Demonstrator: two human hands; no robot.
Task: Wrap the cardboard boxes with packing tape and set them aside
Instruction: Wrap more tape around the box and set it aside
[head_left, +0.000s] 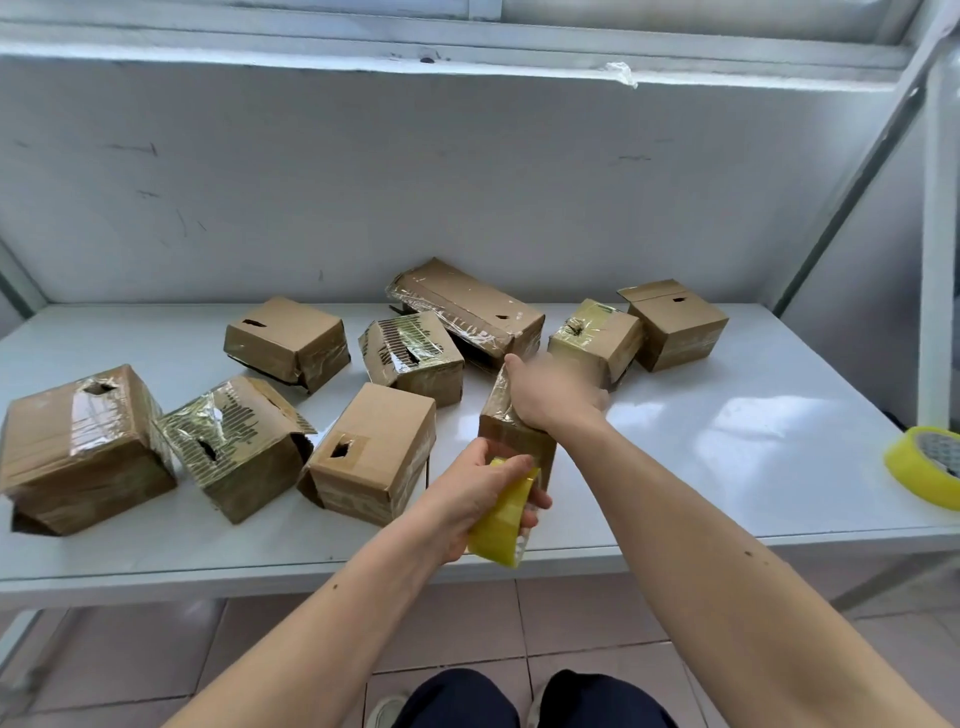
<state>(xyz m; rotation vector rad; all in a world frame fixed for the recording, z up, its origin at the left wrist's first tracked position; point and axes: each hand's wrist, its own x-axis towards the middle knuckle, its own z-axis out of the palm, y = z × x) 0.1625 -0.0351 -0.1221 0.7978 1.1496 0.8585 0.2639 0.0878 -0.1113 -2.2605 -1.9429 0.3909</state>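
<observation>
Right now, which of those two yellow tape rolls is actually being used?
The yellow tape roll gripped in the left hand, beside the box the right hand steadies. The spare roll lies untouched at the table's right edge.

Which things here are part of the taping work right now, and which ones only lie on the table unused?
In use:
- narrow box, steadied by the right hand
- yellow tape roll, gripped in the left hand

Lying about:
- spare tape roll at the table's right edge
- other boxes, such as the long box and the leftmost box, on the white table
</observation>
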